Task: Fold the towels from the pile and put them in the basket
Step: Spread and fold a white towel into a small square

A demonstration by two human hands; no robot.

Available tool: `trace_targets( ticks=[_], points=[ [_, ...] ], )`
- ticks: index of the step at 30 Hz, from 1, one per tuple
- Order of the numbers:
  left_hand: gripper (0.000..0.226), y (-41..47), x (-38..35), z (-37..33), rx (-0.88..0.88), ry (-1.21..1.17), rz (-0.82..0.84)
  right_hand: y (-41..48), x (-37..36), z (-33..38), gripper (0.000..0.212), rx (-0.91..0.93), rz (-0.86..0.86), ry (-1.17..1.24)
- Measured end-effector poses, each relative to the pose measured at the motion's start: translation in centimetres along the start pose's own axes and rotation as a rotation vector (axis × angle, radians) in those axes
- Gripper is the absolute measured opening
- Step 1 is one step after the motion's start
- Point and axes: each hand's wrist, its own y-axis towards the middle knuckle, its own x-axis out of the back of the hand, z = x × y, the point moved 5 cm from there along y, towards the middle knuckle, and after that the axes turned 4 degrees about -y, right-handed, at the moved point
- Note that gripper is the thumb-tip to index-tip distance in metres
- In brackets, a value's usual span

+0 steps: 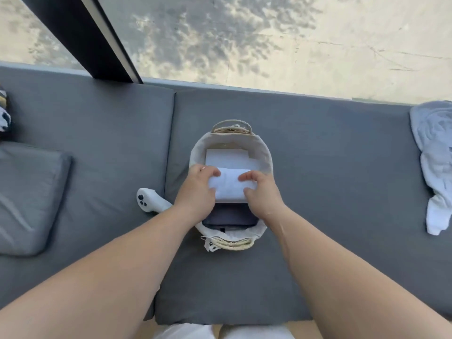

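Note:
An oval woven basket (pixel 266 152) with a pale cloth liner stands in the middle of the grey cushion. I hold a folded white towel (pixel 230 185) over the basket's middle. My left hand (pixel 198 189) grips its left end and my right hand (pixel 261 194) grips its right end, fingers curled over the top. Another folded white towel (pixel 227 156) lies at the basket's far end, and a dark folded towel (pixel 230 216) lies at the near end. The pile of unfolded white towels (pixel 435 167) lies at the far right.
A white handheld controller (pixel 146 200) lies just left of the basket by my left wrist. A grey pillow (pixel 27 196) sits at the left. A seam between two seat cushions (pixel 168 148) runs left of the basket. A window with a dark frame (pixel 80 37) is behind the seat.

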Motion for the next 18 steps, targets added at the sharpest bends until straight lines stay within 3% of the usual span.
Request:
trace_targets(
  ticks=[6, 12, 15, 18],
  points=[
    [0.049, 1.9, -3.0, 0.6, 0.054, 0.114, -0.032, 2.3, -1.7, -1.2, 0.038, 0.002, 0.017, -0.102],
    [0.039, 2.5, -3.8, 0.5, 0.064, 0.279, 0.02, 3.2, -2.4, -1.8, 0.041, -0.009, 0.01, -0.148],
    [0.04, 1.9, -4.4, -0.3, -0.073, 0.652, 0.031, 3.2, -2.6, -1.8, 0.041, -0.004, 0.004, -0.189],
    [0.06, 0.2, -5.9, -0.1, -0.276, 1.014, 0.17, 3.3, -2.7, -1.8, 0.041, 0.007, 0.014, -0.25]
  ],
)
